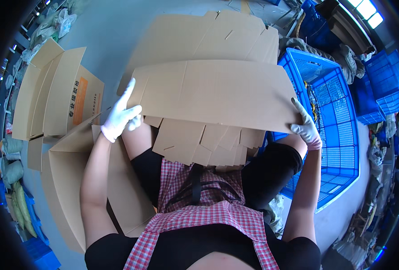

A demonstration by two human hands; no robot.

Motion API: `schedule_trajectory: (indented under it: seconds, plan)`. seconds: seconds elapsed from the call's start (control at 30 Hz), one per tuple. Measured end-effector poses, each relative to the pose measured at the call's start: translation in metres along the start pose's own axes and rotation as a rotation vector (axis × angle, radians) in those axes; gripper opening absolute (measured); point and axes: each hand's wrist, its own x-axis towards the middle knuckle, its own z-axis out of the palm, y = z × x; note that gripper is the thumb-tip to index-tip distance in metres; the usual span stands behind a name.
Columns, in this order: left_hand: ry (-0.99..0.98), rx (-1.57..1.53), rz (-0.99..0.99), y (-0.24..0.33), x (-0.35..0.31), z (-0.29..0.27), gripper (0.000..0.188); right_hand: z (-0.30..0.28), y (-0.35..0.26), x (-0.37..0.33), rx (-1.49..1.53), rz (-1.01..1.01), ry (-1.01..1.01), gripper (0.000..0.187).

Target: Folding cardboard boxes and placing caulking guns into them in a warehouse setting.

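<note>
A wide, creased cardboard sheet [213, 92] lies across in front of me, above my knees. My left hand [122, 114], in a white glove, is at its left edge, index finger stretched out and thumb apart. At the right edge my right hand [305, 126], also gloved, grips the sheet with the thumb low and a finger higher up. Under the sheet, several flattened, slotted cardboard pieces [181, 141] rest in a stack over my lap. More flat cardboard [177, 40] extends beyond the sheet's far edge.
An open cardboard box [60, 180] stands beside my left leg, with another carton [51, 94] bearing an orange label beyond it. On my right is a large blue plastic crate [339, 135] with mesh walls. Further blue crates [388, 81] and bags line the right side.
</note>
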Motion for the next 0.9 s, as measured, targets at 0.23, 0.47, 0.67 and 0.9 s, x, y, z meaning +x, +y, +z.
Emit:
schedule_trajectory:
  seconds: [0.23,0.47,0.67,0.9]
  plan:
    - [0.088,-0.393,0.276,-0.049,0.028,0.001,0.070,-0.004,0.047,0.006,0.128,-0.159,0.140,0.070]
    - [0.400,0.053,0.511,-0.018,0.011,0.027,0.053,0.001,0.046,-0.007,0.255,-0.174,0.215,0.065]
    - [0.248,0.095,0.474,-0.040,0.019,0.015,0.053,0.006,0.044,-0.004,0.136,-0.174,0.167,0.066]
    - [0.597,0.207,0.497,-0.064,0.030,0.029,0.045,0.026,0.049,-0.005,-0.579,-0.585,0.580,0.035]
